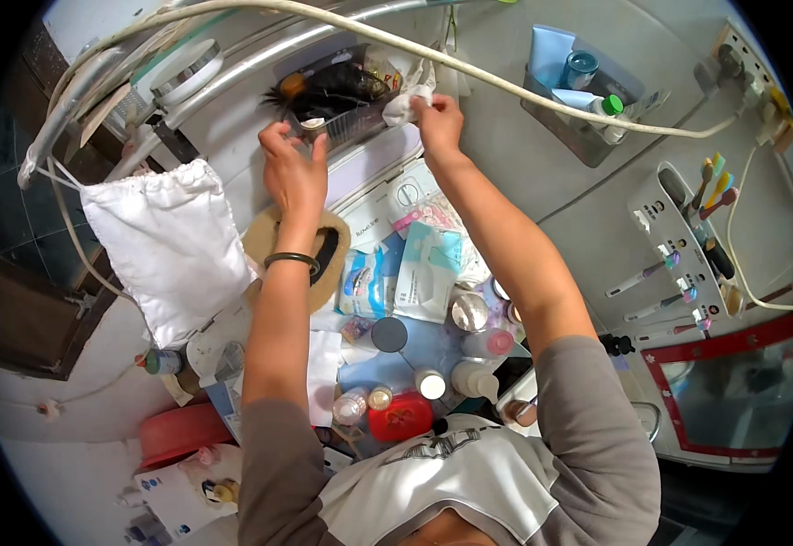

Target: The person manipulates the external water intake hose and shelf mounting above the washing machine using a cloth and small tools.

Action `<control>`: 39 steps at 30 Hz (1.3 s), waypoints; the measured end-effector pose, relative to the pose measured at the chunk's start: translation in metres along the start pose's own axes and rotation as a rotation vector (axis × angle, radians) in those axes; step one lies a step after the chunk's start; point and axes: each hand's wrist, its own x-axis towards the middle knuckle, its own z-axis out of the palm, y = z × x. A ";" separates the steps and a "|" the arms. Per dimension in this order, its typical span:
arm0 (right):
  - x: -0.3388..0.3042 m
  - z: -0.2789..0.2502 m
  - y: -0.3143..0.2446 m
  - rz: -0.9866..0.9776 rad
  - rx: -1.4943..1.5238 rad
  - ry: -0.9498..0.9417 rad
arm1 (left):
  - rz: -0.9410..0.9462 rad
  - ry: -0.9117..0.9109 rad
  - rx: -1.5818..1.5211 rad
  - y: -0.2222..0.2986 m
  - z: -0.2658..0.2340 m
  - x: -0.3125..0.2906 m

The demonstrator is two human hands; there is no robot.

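My left hand [298, 173] is closed round a small pale-topped jar [313, 130], between thumb and fingers, at the near left corner of a clear plastic bin [355, 127]. In that bin lies a bundle of black hair [337, 89], with some small packets beside it. At the bin's right end, my right hand [440, 126] pinches a crumpled white cloth [401, 109]. Both arms reach forward over the cluttered table, and a dark bangle circles my left wrist.
A pale cable [505, 77] arcs across above the hands. A white drawstring bag [169, 246] hangs at the left. Below are a tan furry item [333, 273], wipes packs [428, 273] and several bottles. A wall bin [560, 114] and toothbrush holder [678, 227] are at the right.
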 end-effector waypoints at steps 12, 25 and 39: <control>-0.126 0.049 0.008 -0.380 -0.132 -0.280 | -0.201 -0.145 -0.292 -0.029 -0.007 0.004; -0.087 -0.044 -0.057 0.343 -0.053 -0.781 | -0.240 -0.099 -0.082 0.000 -0.030 -0.014; -0.050 0.016 -0.169 -0.933 -0.102 -0.093 | 0.158 -0.018 -0.417 0.109 -0.196 -0.065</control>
